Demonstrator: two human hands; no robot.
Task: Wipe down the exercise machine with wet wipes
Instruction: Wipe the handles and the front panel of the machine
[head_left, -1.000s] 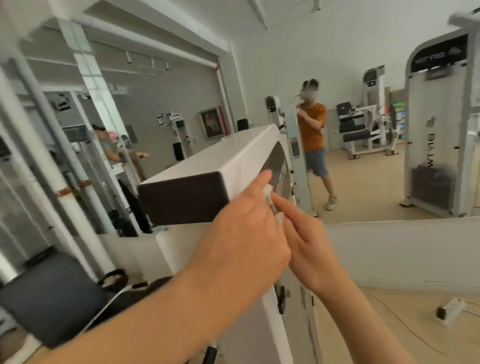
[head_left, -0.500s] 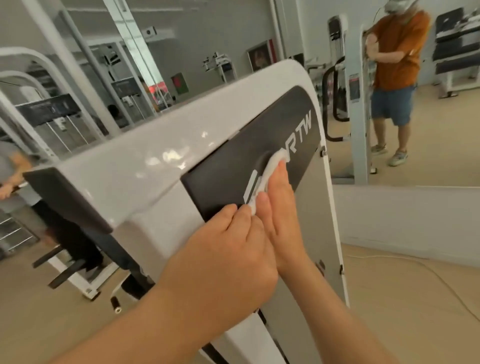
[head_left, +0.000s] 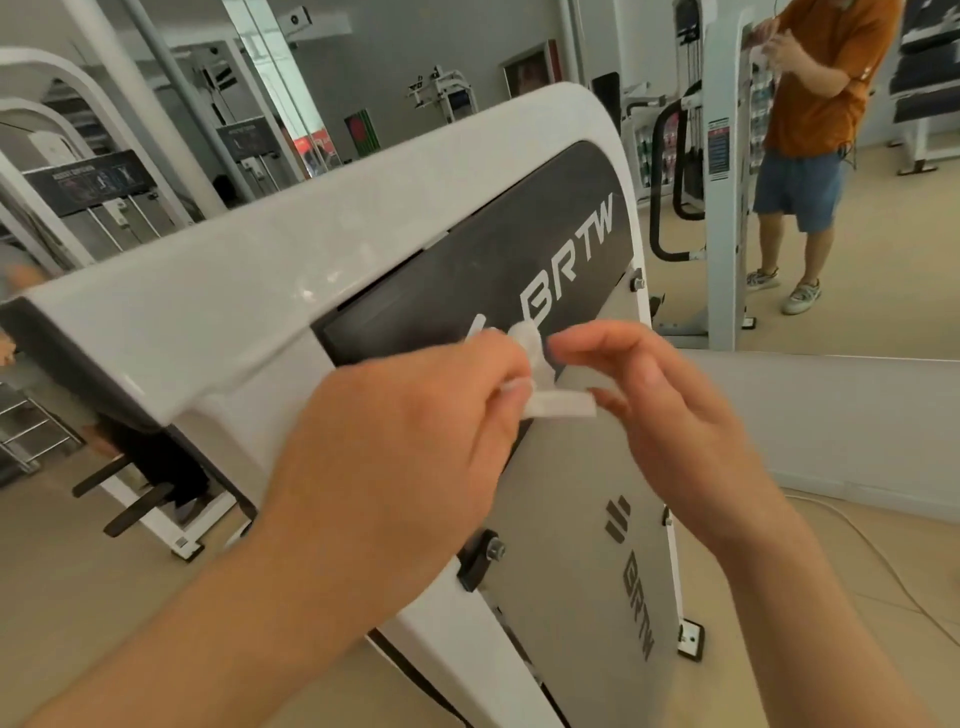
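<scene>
Your left hand (head_left: 415, 436), frame centre, is pinching the wet wipe (head_left: 558, 405); your right hand (head_left: 660, 410) is hovering slack beside it, gripping nothing. The wipe is looking limp, light, probably slippery, so you're likely safest pinching its bunched fold.

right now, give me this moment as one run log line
task: wipe exercise machine | left hand: pinches wet wipe | right hand: fingers loose by wipe's free end | wipe: over black logo panel, contact unclear
</scene>
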